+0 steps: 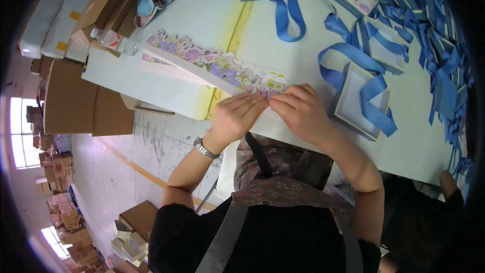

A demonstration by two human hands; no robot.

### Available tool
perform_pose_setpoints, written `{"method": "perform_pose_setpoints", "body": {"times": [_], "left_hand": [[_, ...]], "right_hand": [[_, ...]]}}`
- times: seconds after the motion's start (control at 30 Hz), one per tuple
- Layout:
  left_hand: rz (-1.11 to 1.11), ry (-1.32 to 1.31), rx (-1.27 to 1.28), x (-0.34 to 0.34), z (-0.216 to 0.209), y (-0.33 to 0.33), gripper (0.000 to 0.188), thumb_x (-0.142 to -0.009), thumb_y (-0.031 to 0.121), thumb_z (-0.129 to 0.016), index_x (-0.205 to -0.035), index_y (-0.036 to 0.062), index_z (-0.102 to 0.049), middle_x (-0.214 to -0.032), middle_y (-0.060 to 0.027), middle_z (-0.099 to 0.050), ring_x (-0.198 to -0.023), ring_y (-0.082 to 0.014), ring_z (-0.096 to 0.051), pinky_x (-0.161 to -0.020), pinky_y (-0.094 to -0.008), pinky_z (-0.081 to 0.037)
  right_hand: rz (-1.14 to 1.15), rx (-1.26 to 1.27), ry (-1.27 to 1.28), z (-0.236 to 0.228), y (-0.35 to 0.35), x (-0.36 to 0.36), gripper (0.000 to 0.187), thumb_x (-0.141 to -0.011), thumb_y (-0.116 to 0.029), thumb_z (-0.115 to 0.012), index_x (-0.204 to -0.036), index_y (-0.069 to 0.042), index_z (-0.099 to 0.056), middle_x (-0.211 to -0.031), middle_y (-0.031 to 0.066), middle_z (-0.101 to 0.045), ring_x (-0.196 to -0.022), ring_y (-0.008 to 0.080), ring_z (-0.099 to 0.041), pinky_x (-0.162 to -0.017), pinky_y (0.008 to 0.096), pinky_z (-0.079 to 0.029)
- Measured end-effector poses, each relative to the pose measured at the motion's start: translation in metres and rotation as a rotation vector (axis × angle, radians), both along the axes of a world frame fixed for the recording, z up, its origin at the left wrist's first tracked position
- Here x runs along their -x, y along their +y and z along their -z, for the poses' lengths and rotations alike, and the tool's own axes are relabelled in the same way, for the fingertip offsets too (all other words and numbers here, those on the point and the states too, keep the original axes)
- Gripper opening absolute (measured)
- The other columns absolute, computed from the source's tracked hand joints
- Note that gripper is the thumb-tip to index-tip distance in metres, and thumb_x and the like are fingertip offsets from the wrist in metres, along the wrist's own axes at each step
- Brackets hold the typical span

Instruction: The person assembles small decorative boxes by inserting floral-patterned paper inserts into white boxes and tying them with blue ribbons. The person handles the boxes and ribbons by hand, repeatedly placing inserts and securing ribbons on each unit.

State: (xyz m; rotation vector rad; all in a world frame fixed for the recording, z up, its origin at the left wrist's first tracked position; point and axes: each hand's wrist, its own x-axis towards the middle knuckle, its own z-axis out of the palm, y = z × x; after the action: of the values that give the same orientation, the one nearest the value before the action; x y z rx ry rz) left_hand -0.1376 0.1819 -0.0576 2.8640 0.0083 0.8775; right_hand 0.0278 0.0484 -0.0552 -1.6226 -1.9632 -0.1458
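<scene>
White bench (197, 12) filling upper ctr; floral card strip (222, 68) lying mid-frame, long axis running up-left; L hand (236, 115) & R hand (302, 112), equally near, both pinching its lower-right end.

Free lane across white table (304, 58) between two obstacles: floral strips (217, 65) and ribboned tray (352, 98).

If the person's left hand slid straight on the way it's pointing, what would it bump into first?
Most likely the right hand: its fingertips lie just beyond those of the left hand, at the end of the floral strip. Whether they touch is unclear.
</scene>
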Motion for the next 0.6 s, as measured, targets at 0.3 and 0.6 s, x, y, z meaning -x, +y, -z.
{"method": "perform_pose_setpoints", "body": {"times": [0.3, 0.6], "left_hand": [[-0.588, -0.115, 1.434, 0.052, 0.018, 0.009, 0.041, -0.096, 0.035, -0.047, -0.106, -0.0031, -0.057, -0.084, -0.0112, -0.068, -0.070, -0.0142, -0.064, -0.064, -0.0273, -0.053], [-0.351, -0.730, 1.709, 0.041, -0.001, 0.081, 0.035, -0.093, 0.017, -0.056, -0.117, -0.0071, -0.048, -0.105, -0.0139, -0.061, -0.088, -0.0217, -0.064, -0.076, -0.0331, -0.055]], "right_hand": [[0.041, 0.334, 0.458, 0.007, 0.006, -0.008, 0.014, -0.067, -0.012, -0.073, -0.075, -0.007, -0.063, -0.080, 0.0045, -0.063, -0.077, 0.0222, -0.057, -0.067, 0.0328, -0.045], [-0.414, 0.258, 0.083, -0.038, -0.088, 0.013, 0.035, -0.074, -0.026, -0.067, -0.105, -0.008, -0.066, -0.112, 0.0046, -0.061, -0.111, 0.0238, -0.052, -0.092, 0.0381, -0.045]]}}
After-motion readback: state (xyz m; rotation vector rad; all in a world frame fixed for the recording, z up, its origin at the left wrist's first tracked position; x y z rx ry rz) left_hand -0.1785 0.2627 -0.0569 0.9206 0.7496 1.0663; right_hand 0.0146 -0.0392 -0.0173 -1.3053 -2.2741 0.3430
